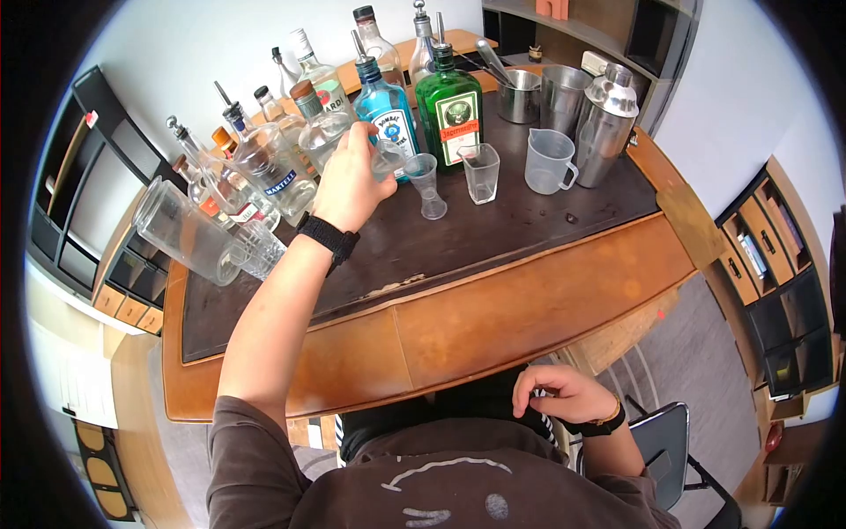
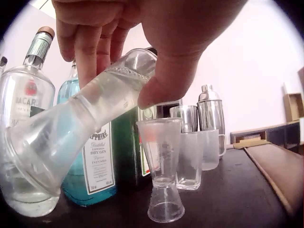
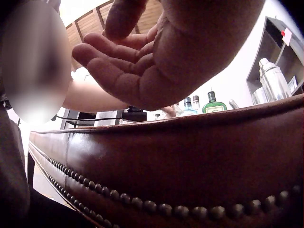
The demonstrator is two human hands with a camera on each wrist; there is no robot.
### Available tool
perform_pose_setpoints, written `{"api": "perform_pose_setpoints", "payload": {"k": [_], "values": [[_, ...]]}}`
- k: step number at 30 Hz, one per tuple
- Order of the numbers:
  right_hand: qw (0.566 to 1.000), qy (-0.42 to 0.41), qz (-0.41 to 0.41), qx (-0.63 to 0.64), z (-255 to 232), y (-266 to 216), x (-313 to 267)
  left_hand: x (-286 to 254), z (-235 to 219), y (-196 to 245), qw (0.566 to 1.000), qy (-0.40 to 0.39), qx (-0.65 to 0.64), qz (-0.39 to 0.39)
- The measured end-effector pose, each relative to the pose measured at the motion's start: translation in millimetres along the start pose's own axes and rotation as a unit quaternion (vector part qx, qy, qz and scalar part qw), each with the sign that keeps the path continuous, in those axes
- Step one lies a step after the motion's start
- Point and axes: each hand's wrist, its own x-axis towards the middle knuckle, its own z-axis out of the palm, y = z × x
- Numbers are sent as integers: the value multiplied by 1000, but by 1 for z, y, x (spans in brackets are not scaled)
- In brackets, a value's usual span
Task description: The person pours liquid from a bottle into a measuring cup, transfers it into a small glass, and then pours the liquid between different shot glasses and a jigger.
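Observation:
My left hand pinches a clear double-ended jigger between thumb and fingers. That jigger is tilted, and some clear liquid shows at its upper end. Just past it stands a second clear jigger, upright on the dark desktop. Beside this one are a small square glass and a green Jägermeister bottle. Close behind the left hand are a blue gin bottle and a Bacardi bottle. My right hand hangs loosely curled by the desk's front edge, holding nothing.
A plastic measuring jug, a steel shaker and steel cups stand at the right. On the left, several bottles crowd around a Martell bottle, with a large clear container and a cut glass nearer.

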Motion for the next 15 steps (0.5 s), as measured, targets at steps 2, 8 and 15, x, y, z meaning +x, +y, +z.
{"api": "perform_pose_setpoints", "payload": {"k": [2, 8, 15], "values": [[1000, 1, -4, -3, -1, 1, -1, 1, 0, 0, 1000, -2, 16, 17], [1000, 2, -3, 8, -2, 5, -2, 6, 0, 4, 992, 5, 90, 93], [1000, 4, -4, 11, -3, 8, -4, 9, -2, 11, 977, -3, 165, 137]]}}
